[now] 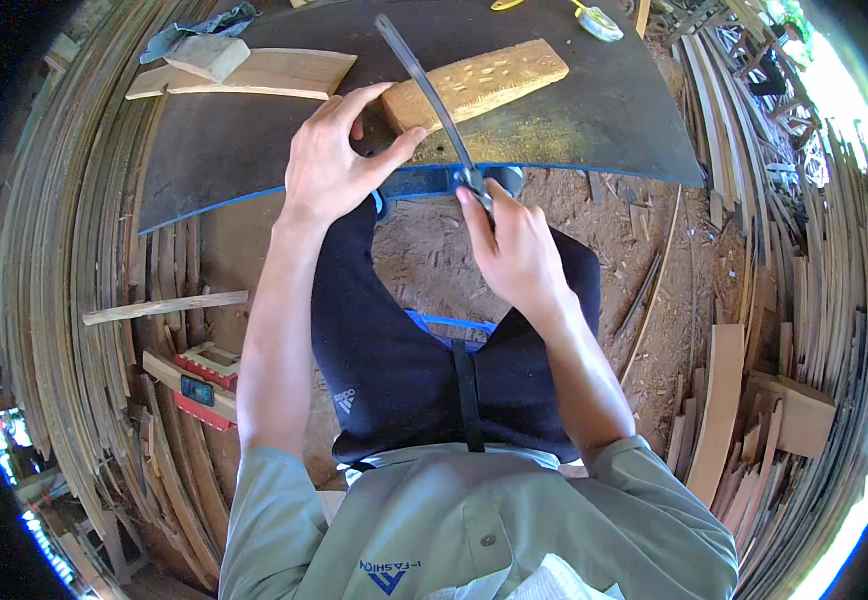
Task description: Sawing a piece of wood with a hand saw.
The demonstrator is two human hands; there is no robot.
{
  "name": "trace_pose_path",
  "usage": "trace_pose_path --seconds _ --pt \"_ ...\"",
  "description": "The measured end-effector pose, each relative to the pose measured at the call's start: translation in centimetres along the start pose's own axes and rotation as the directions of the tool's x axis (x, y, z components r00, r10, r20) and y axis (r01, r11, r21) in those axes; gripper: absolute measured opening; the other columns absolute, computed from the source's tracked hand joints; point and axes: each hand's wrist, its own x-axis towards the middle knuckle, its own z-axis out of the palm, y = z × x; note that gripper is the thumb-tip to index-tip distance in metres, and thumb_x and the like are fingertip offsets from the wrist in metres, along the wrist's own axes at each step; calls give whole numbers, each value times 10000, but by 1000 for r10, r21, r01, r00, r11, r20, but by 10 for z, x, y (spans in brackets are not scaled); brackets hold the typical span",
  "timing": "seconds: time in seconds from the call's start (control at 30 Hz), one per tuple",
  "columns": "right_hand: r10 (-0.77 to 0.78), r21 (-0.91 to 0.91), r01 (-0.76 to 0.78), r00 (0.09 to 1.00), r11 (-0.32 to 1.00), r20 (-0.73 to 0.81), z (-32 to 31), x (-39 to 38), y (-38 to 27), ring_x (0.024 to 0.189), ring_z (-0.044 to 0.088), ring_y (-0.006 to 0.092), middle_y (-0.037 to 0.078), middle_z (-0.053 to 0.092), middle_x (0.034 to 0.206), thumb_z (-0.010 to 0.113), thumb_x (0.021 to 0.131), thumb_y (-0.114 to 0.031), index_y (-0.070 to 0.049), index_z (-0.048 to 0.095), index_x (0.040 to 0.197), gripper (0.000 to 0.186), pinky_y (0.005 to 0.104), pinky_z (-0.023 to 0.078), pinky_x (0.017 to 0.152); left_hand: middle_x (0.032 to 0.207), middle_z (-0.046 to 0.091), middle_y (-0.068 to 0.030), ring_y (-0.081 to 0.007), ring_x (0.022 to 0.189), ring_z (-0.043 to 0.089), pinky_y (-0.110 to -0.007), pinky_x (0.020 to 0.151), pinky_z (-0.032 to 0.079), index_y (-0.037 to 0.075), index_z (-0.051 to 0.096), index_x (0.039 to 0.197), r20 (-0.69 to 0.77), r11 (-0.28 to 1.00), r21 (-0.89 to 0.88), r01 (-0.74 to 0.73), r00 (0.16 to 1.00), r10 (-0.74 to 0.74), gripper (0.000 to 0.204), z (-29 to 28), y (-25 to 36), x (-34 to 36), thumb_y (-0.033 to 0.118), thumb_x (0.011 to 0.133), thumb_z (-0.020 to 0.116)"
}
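On the dark tabletop [254, 150] lies a thick yellowish wooden block [494, 80] with several small notches in its upper face. My left hand [334, 150] grips its left end, thumb at the near side and fingers at the far corner. In my right hand [519, 240] is a hacksaw [424, 80], seen nearly edge-on, its handle closed in my fist. The saw points up and to the left, crossing over the block near its left end; whether it touches the wood, I cannot tell. Sawdust [544, 140] is scattered along the table's near edge.
A curved board [284, 72] with a smaller wood piece [209, 57] on it and a grey-blue cloth [199, 28] lie at the far left. A tape measure [599, 22] lies far right. Stacked wood strips [64, 220] flank both sides; a phone [197, 390] rests by a red case [204, 412].
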Motion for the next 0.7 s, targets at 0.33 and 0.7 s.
trace_pose_path --seconds 0.33,0.7 --pt "-14 -16 14 1000 1000 -9 18 31 -6 643 691 486 275 653 641 569 1098 -337 -4 630 976 360 579 560 598 819 692 -99 -215 672 658 -350 625 540 60 781 1224 -30 1000 -23 16 999 -17 684 2 -4 2 525 747 936" --pt "-45 -61 43 998 997 -40 21 36 -8 554 680 462 242 633 580 575 1094 -318 -8 568 917 357 555 560 519 829 683 -78 -186 680 608 -338 640 519 64 766 1237 -21 999 -50 -11 1000 9 572 2 1 4 375 787 934"
